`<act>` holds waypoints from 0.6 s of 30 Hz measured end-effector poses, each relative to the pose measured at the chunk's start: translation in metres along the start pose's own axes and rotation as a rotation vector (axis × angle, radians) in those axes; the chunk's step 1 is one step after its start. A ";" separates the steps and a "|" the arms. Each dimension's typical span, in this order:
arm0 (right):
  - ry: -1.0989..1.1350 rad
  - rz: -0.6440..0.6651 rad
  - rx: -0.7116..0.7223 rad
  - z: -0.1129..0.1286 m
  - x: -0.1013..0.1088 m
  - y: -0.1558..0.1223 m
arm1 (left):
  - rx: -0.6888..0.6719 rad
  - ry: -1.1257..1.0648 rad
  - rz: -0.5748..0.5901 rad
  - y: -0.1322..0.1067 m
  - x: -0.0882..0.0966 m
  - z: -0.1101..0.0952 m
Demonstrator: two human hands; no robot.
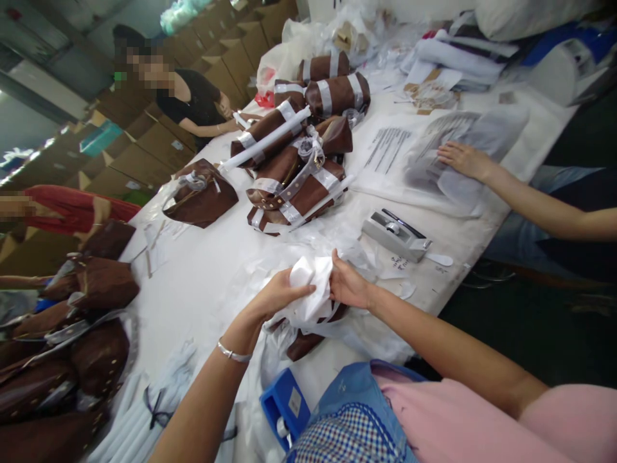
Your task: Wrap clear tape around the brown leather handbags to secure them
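Note:
My left hand (282, 292) pinches a crumpled white sheet of wrapping paper (313, 302), with the thumb lying across its front. At the other edge of the same sheet, my right hand (351, 283) grips it with the thumb pointing up. Below and around both hands lies loose clear plastic wrapping (274, 257). Under it, part of a brown bag (303, 344) shows; the rest is hidden by the sheet and plastic.
Brown bags (294, 193) with grey wrapping are heaped mid-table; more bags (96, 283) lie left. A grey tape dispenser (398, 235) sits right, a blue one (286, 408) near me. One co-worker's hand (463, 161) rests on plastic; another person (193, 96) stands across.

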State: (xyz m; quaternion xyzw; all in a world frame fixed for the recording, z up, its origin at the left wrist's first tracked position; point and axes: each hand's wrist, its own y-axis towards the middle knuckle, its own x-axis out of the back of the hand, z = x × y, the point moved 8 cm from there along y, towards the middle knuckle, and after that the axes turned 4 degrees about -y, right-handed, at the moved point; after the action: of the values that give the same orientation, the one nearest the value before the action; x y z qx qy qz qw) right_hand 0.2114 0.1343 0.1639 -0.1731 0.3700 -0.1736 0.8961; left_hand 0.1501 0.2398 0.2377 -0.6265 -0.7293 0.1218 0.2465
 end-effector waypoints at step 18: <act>0.106 -0.104 0.035 -0.041 0.025 -0.027 | -0.181 0.242 -0.072 -0.060 -0.109 0.041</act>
State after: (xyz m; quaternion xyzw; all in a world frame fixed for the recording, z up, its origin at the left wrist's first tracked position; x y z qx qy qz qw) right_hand 0.1938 0.0921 0.1331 -0.1669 0.4042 -0.2352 0.8680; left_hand 0.0878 0.1281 0.2101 -0.6296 -0.7244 -0.0299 0.2792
